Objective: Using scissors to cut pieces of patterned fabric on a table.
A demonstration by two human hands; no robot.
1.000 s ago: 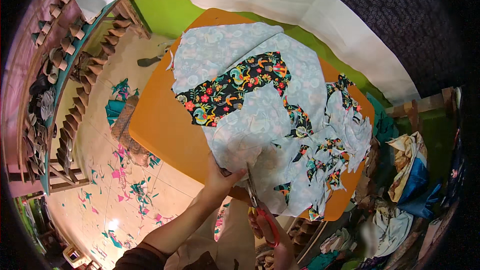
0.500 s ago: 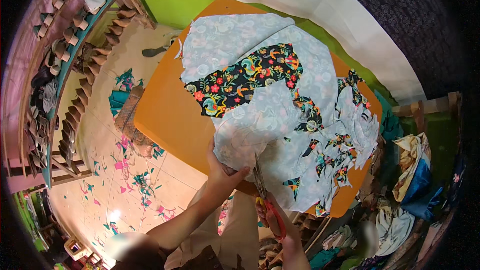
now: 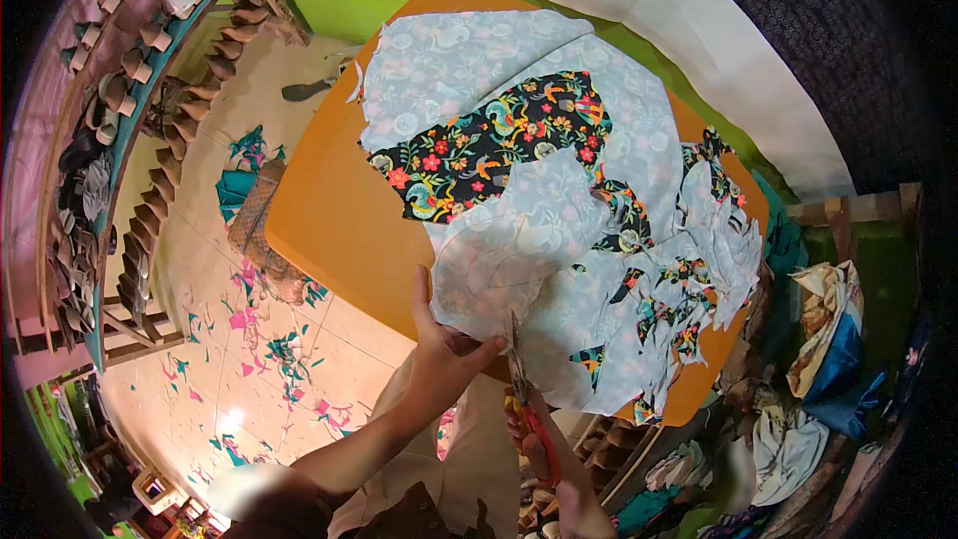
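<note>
My left hand (image 3: 451, 344) pinches the lower edge of a pale-backed fabric piece (image 3: 484, 265), thumb on top, one finger stretched along its left border. Faint curved lines run over this piece. Close to the thumb, scissors (image 3: 518, 369) with red and yellow handles point up at the fabric edge, their blades nearly together. My right hand (image 3: 534, 434) is closed around those handles, low in front of the table. Beyond lies a larger fabric with a black floral face (image 3: 489, 155), partly folded to its pale back (image 3: 449, 65).
An orange table (image 3: 344, 205) carries the fabric, with cut floral scraps (image 3: 654, 309) piled at its right. Shoe lasts (image 3: 150, 215) line shelves on the left. Pink and green scraps (image 3: 284, 359) litter the tiled floor. Crumpled cloths (image 3: 783, 449) lie at the lower right.
The scissor handles have come closer together and the blades have narrowed at the fabric edge. My left index finger has straightened along the border. The view has shifted slightly.
</note>
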